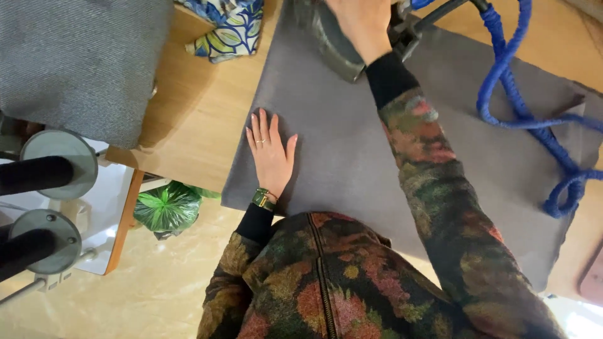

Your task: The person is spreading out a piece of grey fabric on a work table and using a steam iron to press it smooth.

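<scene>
Grey felt-like cloth (352, 157) covers most of the wooden counter (188, 119) before us, lying flat and smooth, its near edge hanging just past the counter's front at 6 o'clock. We press our left hand (271, 150) flat on the cloth at about 9 o'clock, fingers spread and open, a ring on one finger and a green-faced watch at the wrist. Our right hand (358, 22) reaches to 12 o'clock and lies over the handle of a heavy grey iron (333, 47), which sits on the far edge of the cloth; the picture cuts off the fingers, so we cannot tell how tightly they close on it. A blue braided hose (512, 94) runs from the iron at 1 o'clock and loops across the cloth down to 3 o'clock.

At 11 o'clock a piece of leaf-printed fabric (229, 25) in blue, yellow and white rests on the bare wood, just beside the cloth's far corner. At 10 o'clock a thick grey woven pad (81, 59) lies over the counter's left end. Below it, at 8 o'clock, two round grey discs on dark rods (44, 172) stand out from a white machine. At 7 o'clock a green leaf-patterned bundle (168, 207) sits on the pale, glossy marbled floor (144, 289), under the counter's edge. Our sleeves are dark with a floral pattern.
</scene>
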